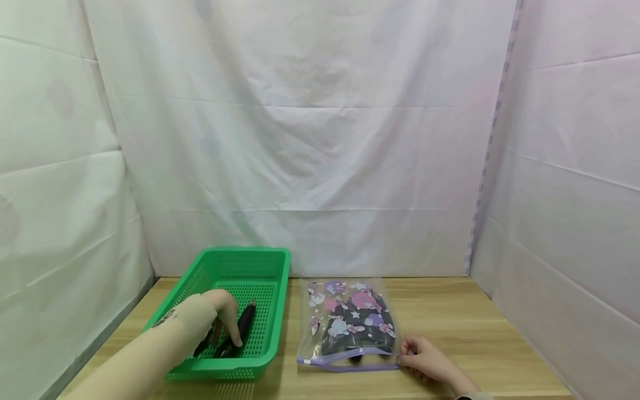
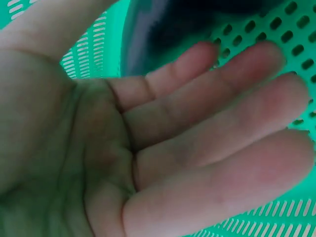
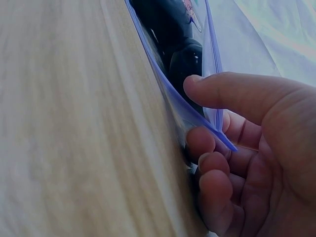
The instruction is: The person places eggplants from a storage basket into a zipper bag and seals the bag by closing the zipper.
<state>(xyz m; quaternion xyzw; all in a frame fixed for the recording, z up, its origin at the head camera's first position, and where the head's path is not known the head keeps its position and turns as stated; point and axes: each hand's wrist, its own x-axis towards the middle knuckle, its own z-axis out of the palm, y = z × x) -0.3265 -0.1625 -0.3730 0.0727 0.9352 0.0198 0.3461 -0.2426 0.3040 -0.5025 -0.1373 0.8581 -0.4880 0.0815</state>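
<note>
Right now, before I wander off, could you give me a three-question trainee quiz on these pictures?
1. True or false: the right hand grips the printed bag near a corner.

2. What colour is the strip along the bag's mouth?
a) yellow
b) purple
c) red

3. Where is the left hand, and what is near it?

Key:
1. True.
2. b.
3. Inside the green basket, near a long dark item.
</note>
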